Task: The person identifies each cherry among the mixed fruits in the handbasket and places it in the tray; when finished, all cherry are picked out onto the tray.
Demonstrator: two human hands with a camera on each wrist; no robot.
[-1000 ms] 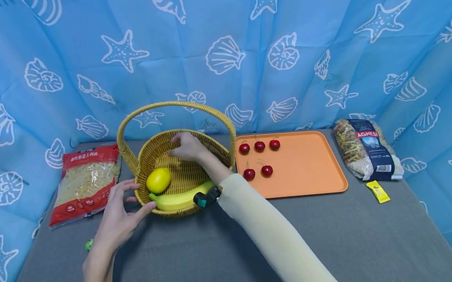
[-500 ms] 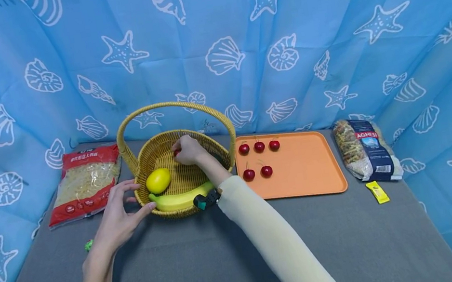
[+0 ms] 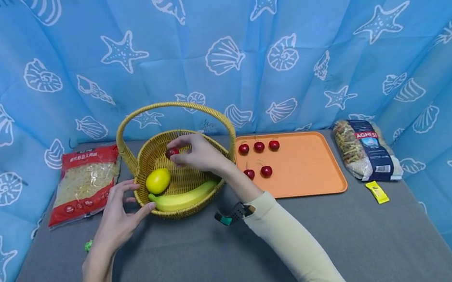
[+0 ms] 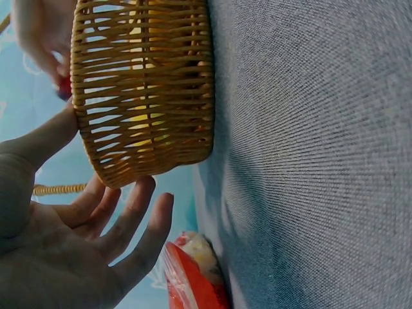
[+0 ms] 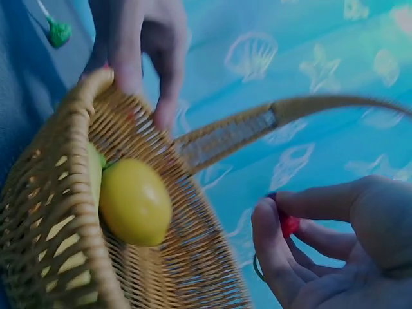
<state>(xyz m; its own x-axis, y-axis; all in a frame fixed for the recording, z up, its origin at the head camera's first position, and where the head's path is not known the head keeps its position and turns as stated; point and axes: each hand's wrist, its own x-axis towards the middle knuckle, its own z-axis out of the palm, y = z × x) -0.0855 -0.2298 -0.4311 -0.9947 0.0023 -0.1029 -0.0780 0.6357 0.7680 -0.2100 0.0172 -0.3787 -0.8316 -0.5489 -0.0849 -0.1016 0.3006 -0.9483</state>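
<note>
A woven basket (image 3: 183, 209) with a tall arched handle holds a lemon (image 3: 158, 181) and a banana (image 3: 185, 197). My left hand (image 3: 119, 214) steadies it at the left, thumb at the near rim and fingers spread along the outer side. Between thumb and fingers, my right hand (image 3: 199, 154) pinches a dark red cherry (image 3: 172, 153) above the basket's inside. The right wrist view shows this cherry (image 5: 290, 224) partly covered by the fingertips, raised clear of the lemon (image 5: 136, 202).
An orange tray (image 3: 304, 163) with several cherries stands right of the basket. Farther right lie a pasta bag (image 3: 367, 149) and a small yellow packet (image 3: 378, 192). A red pasta bag (image 3: 85, 184) lies at the left, with a small green item (image 3: 88, 245) nearby.
My right hand has come up from low inside the basket and shifted right, and the cherry now shows in its grip. My left hand has stayed on the basket.
</note>
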